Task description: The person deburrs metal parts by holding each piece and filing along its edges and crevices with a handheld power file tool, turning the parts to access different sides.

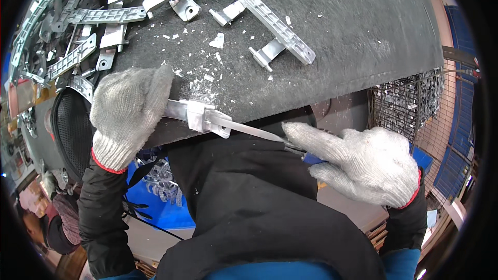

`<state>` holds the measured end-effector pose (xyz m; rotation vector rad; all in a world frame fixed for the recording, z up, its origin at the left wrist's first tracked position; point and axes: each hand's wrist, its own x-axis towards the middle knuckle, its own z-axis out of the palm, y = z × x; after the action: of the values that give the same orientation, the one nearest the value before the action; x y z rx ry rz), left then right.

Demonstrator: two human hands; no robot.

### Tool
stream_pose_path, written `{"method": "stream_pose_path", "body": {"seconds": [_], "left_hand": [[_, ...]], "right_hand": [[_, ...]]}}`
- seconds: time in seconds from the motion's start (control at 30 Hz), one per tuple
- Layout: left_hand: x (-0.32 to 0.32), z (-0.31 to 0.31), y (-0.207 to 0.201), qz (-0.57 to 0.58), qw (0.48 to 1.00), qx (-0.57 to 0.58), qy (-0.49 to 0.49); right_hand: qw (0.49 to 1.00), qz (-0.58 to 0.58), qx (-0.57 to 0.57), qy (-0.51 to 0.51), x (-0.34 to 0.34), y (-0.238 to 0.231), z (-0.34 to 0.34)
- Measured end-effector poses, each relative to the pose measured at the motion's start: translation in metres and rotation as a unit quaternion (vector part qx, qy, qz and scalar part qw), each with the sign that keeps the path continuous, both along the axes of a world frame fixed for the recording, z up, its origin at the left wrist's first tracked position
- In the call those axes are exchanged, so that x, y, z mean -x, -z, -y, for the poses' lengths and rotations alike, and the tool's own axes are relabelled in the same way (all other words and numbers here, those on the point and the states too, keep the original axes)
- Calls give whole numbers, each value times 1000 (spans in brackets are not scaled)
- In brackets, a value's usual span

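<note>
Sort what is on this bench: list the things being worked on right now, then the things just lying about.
In hand:
- left hand gripping the metal bracket at the mat's edge
- right hand holding the file against that bracket

Lying about:
- long ribbed casting on the dark mat
- pile of castings at upper left
- metal chips
- wire basket of parts on the right
</note>
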<state>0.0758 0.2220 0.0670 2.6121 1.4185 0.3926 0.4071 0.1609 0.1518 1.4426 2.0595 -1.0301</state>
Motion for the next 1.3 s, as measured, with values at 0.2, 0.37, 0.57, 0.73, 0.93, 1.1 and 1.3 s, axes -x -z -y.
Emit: {"method": "stream_pose_path", "body": {"seconds": [0.2, 0.37, 0.57, 0.73, 0.93, 1.1, 1.3], "left_hand": [[4, 2, 3, 4, 1000, -13, 17], [3, 3, 1, -12, 1000, 4, 6], [8, 3, 5, -9, 999, -30, 22], [5, 3, 2, 3, 1000, -2, 10], [6, 3, 4, 6, 1000, 5, -7], [14, 2, 11, -32, 994, -83, 64], [16, 5, 9, -87, 991, -58, 79]], "right_hand": [[1000, 15, -4, -2, 3, -4, -1], [999, 16, 48, 13, 11, -10, -14], [997, 37, 65, -3, 12, -13, -16], [999, 14, 30, -13, 12, -13, -16], [1000, 3, 15, 21, 10, -2, 0], [998, -47, -8, 34, 7, 13, 12], [993, -103, 11, 53, 3, 23, 17]]}}
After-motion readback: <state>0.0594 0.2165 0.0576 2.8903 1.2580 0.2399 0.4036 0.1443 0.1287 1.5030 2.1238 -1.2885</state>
